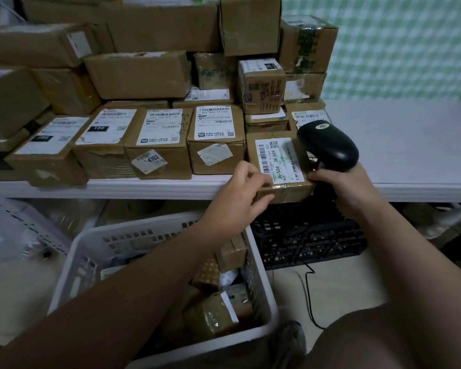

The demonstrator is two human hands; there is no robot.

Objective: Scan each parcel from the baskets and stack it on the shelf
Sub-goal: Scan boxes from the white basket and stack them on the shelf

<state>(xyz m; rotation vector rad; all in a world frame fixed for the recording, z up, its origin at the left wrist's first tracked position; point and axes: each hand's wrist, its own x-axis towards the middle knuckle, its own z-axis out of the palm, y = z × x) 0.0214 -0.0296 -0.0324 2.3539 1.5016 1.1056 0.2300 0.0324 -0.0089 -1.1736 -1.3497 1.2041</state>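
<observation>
1. Far left to centre: brown cardboard boxes (157, 145) stand in rows and stacks on a white shelf (144, 189), labels facing up.
2. Low and near, left of centre: a white basket (261, 275) on the floor holds more taped parcels waiting their turn.
3. Centre: the person's left hand (240, 187) curls round the near left corner of the parcel (280, 166), with the thumb along its front face.
4. Just right of centre: that parcel, a small brown box with a white label reading J6-S04, sits at the near edge of the shelf, next to the front row. It looks stiff and light. The tape bands look slick, so bare cardboard at opposite corners is likely the safer hold, keeping the label uncovered.
5. Right of it: a black scanner (328, 147) hangs over the parcel's far right corner. The right hand (349, 190) wraps its handle, fingertips touching the box's right edge.
6. Below: a black crate (304, 235) sits under the shelf.
</observation>
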